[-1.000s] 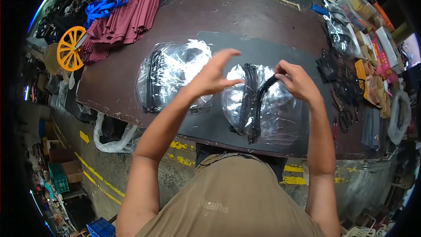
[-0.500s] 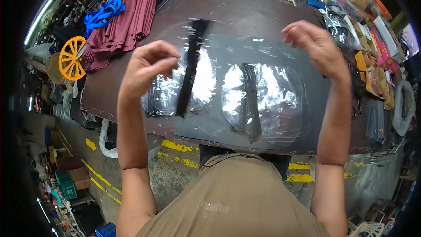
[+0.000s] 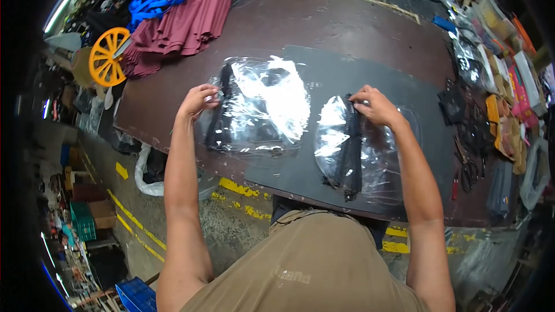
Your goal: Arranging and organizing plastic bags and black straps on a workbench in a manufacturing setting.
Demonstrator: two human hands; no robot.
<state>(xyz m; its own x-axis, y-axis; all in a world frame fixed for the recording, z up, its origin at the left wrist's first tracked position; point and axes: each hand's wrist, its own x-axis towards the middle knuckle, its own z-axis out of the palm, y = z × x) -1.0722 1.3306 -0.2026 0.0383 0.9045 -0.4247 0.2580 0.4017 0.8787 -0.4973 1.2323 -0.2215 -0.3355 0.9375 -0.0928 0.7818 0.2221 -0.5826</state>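
Observation:
Two piles of clear plastic sheets with black zipper-like strips lie side by side before me. The left pile [image 3: 272, 101] has its black strip [image 3: 218, 124] along the left edge. Beside that strip is my left hand [image 3: 198, 101], fingers loosely bent and apart, with nothing visible in them. My right hand [image 3: 376, 107] pinches the far end of the black strip [image 3: 351, 153] on the right pile [image 3: 378, 164]. This strip runs toward me across the shiny plastic. How many layers the fingertips grip is hidden.
A dark grey sheet [image 3: 263, 173] lies under the piles on the brown table [image 3: 156, 104]. Maroon fabric [image 3: 191, 20], blue straps [image 3: 159, 0] and an orange wheel [image 3: 108, 56] are at the far left. Scissors [image 3: 466, 164] and boxes [image 3: 529, 84] line the right side.
The black strip that was blurred in mid-air now rests on the left pile. My left hand has lowered beside it. My right hand has come down onto the right pile's strip.

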